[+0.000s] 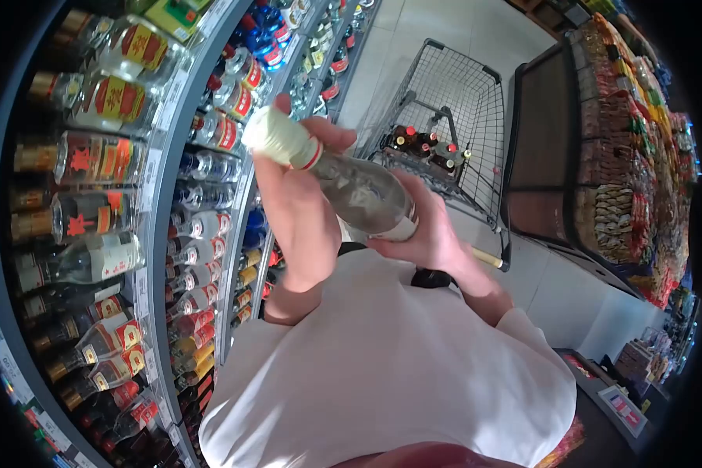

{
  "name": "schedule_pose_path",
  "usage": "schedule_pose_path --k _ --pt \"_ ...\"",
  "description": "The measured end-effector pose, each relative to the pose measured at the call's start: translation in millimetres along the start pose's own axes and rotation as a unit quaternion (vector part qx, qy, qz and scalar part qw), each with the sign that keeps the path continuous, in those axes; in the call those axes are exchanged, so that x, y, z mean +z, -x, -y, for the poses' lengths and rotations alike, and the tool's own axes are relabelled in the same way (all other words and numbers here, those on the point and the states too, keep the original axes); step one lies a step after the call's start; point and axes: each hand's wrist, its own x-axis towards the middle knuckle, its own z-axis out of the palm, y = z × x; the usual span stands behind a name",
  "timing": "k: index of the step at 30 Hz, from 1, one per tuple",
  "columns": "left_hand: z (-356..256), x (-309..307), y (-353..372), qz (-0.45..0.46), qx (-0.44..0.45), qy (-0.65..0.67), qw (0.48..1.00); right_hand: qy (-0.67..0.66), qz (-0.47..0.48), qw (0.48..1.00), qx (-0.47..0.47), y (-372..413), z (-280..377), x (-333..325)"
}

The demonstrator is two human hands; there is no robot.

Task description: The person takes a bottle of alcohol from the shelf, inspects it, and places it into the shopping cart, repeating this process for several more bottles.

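Observation:
A clear glass bottle (359,187) with a pale cream cap and a thin red ring lies tilted across both hands in front of my chest. My left hand (300,195) wraps round its neck near the cap, at the upper left. At the lower right, the base end rests in the grip of my right hand (425,230), partly covering a pale label. The bottle's markings are too blurred to read. Beside my left hand stand shelves (157,148) of clear, blue and red-labelled bottles.
A wire shopping cart (476,101) stands ahead, holding several dark bottles (425,144) with red and yellow caps. On the right is a dark-sided display stand (542,140) piled with packaged goods (612,156). Pale floor tiles (460,23) run along the aisle.

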Motion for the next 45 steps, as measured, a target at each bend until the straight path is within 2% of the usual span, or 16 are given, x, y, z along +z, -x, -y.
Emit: schedule_pose_path --k 5,8,15,17,19,21,23,25,26,33,35,37,39,41,43,45 --pt "43.5 38.3 -4.5 0.147 -0.062 0.092 0.983 -0.19 -0.011 0.979 0.079 30.2 -24.8 -38.1" --pt "66.3 59.3 23.5 0.2 -0.179 0.098 0.958 -0.318 -0.013 0.938 0.133 47.7 -43.4 -51.8" --pt "100.2 112.0 41.8 0.141 -0.368 0.033 0.919 -0.195 0.033 0.976 0.089 66.8 -84.4 -113.4" --pt "105.4 122.1 45.5 0.138 -0.325 0.009 0.935 -0.118 0.015 0.984 0.134 63.5 -75.9 -152.7" --pt "119.1 124.4 46.3 0.175 -0.262 -0.108 0.943 -0.211 -0.136 0.96 0.125 67.7 -77.6 -178.9" --pt "122.4 133.3 43.4 0.259 -0.137 -0.264 0.919 -0.191 -0.159 0.964 0.091 67.5 -75.2 -202.1" --pt "130.0 137.3 47.1 0.275 -0.138 -0.276 0.911 -0.177 -0.173 0.967 0.057 63.9 -64.5 -212.3" --pt "145.8 139.4 53.6 0.346 -0.135 -0.286 0.883 0.02 -0.139 0.986 0.086 54.1 -50.8 -218.0" --pt "149.7 142.5 55.8 0.344 -0.127 -0.28 0.887 0.015 -0.12 0.982 0.145 51.1 -49.7 -222.8" --pt "179.3 152.5 48.2 0.317 -0.175 -0.258 0.896 0.119 -0.075 0.974 0.175 26.5 -59.1 -240.1" --pt "197.2 126.9 34.2 0.301 -0.081 -0.334 0.89 0.191 -0.103 0.97 0.112 19.0 -61.5 -239.2" --pt "224.2 73.6 23.9 0.201 -0.122 -0.371 0.898 0.216 -0.132 0.964 0.085 8.2 -72.9 -235.4" --pt "234.9 11.8 26.0 0.157 -0.095 -0.587 0.789 0.322 -0.187 0.928 0.003 -4.8 -100.2 -236.6" --pt "254.7 -43.9 47.8 0.16 -0.124 -0.768 0.608 0.335 -0.185 0.924 0.01 -24.0 -132.3 -236.9" --pt "257.2 -54.3 57.8 0.181 -0.276 -0.769 0.548 0.378 -0.164 0.91 0.046 -48.6 -167.5 -236.4" --pt "260.6 -52.0 64.7 0.179 -0.296 -0.76 0.55 0.405 -0.135 0.901 0.08 -73.1 -206.7 -232.5"
